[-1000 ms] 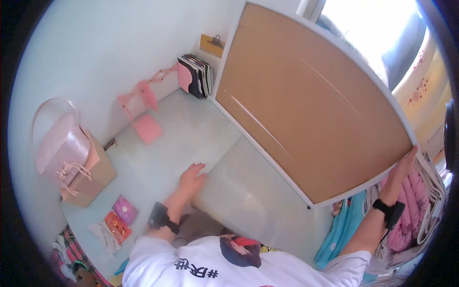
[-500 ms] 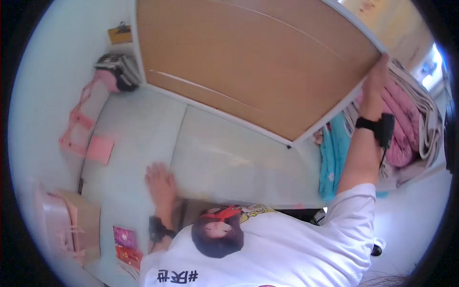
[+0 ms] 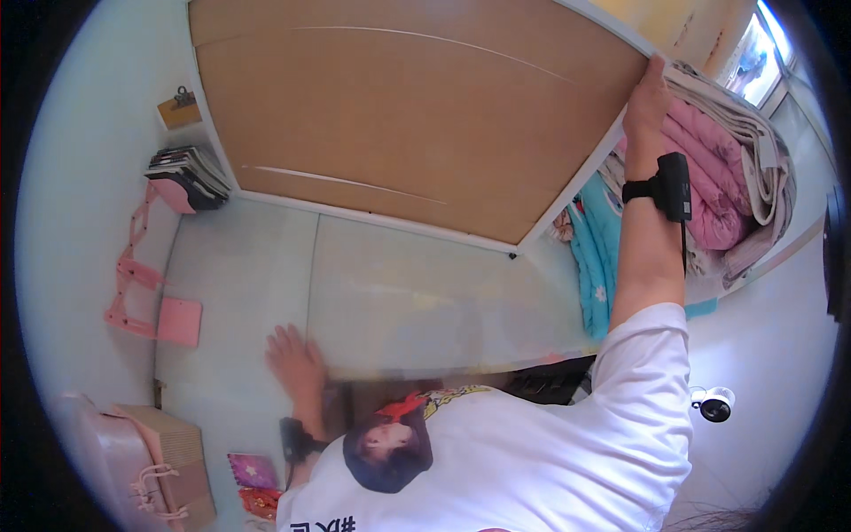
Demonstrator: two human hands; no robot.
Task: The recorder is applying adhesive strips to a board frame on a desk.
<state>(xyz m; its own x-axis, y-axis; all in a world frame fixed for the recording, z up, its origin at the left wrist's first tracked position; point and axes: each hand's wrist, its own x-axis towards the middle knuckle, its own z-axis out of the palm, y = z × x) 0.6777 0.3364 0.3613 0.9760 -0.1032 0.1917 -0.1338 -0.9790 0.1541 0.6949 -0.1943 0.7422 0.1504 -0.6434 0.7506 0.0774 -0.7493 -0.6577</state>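
Note:
A large brown board (image 3: 417, 115) with a white frame leans up from the pale tabletop (image 3: 390, 301), its lower edge resting on or just over the surface. My right hand (image 3: 650, 102), arm stretched out, grips the frame's right edge near the upper corner. Some of its fingers are hidden behind the board. My left hand (image 3: 298, 362) lies flat with its fingers spread on the table near the front edge, holding nothing. Two thin whitish lines cross the board's brown face; whether they are cords or slits I cannot tell.
Folded quilts, one pink (image 3: 705, 173) and one turquoise (image 3: 598, 253), are piled right of the board. Along the left wall are books (image 3: 188, 176), a pink folding-arm stand (image 3: 137, 266), a pink flat pad (image 3: 180, 321) and bags (image 3: 160, 461). A white camera (image 3: 714, 405) is at right.
The whole view has turned a little, so the board and quilts sit further left in it. My right hand keeps its grip on the frame, and my left hand stays flat on the table.

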